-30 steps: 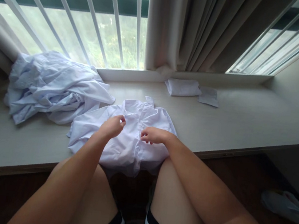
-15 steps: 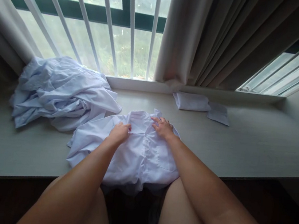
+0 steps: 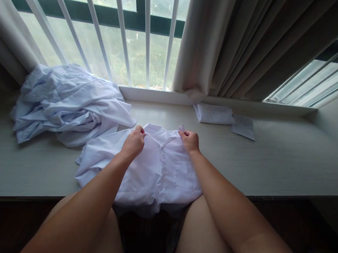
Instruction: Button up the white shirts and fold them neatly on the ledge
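Note:
A white shirt (image 3: 147, 169) with a collar, a front placket and a chest pocket lies spread before me, its lower end hanging over the ledge's front edge toward my lap. My left hand (image 3: 134, 140) is closed on the cloth beside the left of the collar. On the other side, my right hand (image 3: 189, 141) pinches the shirt near the right tip of the collar. Between the two hands the cloth is drawn fairly taut. Part of the shirt is hidden under my left forearm.
A crumpled heap of white cloth (image 3: 69, 105) lies to the left, close against the shirt. Toward the back right rest a folded white cloth (image 3: 214, 114) and a small flat piece (image 3: 243, 127). Behind the ledge (image 3: 280, 157) are a barred window and curtains (image 3: 202, 39).
My left hand has moved slightly up and left along the shirt. The right hand, earlier spread flat on the cloth, has closed into a pinch near the collar.

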A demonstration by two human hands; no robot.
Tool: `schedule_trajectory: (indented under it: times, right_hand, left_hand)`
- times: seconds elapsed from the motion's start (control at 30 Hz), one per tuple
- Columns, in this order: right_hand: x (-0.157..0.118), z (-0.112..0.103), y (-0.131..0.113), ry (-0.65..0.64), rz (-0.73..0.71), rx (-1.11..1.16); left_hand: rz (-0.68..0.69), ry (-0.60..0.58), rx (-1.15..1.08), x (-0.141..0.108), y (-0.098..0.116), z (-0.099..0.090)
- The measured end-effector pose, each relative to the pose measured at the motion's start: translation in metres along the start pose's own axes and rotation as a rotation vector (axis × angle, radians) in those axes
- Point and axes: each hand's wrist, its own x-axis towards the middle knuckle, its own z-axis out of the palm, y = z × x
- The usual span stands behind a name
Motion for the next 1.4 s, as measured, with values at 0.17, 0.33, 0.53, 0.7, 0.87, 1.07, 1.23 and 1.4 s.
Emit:
schedule_trajectory:
  times: [0.17, 0.33, 0.53, 0.7, 0.87, 1.07, 1.23, 1.4]
  right_hand:
    - [-0.003, -0.006, -0.005, 0.067, -0.024, 0.342]
    - [-0.011, -0.02, -0.013, 0.033, -0.2, 0.154]
    - [-0.011, -0.031, -0.012, -0.22, -0.15, -0.123]
    - [-0.011, -0.048, -0.003, -0.198, -0.13, -0.233]
    - [-0.017, -0.06, -0.01, 0.1, -0.163, -0.297]
    - [-0.036, -0.057, -0.04, 0.07, -0.495, -0.141]
    - [-0.045, -0.043, -0.053, -0.045, -0.54, -0.096]
    - [-0.051, -0.036, -0.057, -0.114, -0.611, -0.131]
  left_hand:
    - [0.109, 0.113, -0.125, -0.002, 0.01, -0.014]
    - [0.129, 0.147, -0.054, -0.006, 0.013, -0.023]
    - [0.208, 0.188, -0.039, -0.009, 0.013, -0.03]
    - [0.145, 0.109, -0.112, -0.011, 0.013, -0.034]
    - [0.171, 0.089, -0.154, -0.011, 0.01, -0.034]
    - [0.226, 0.022, -0.179, -0.01, 0.009, -0.034]
    - [0.303, 0.079, -0.148, -0.012, 0.009, -0.035]
    - [0.258, 0.039, -0.235, -0.016, 0.015, -0.034]
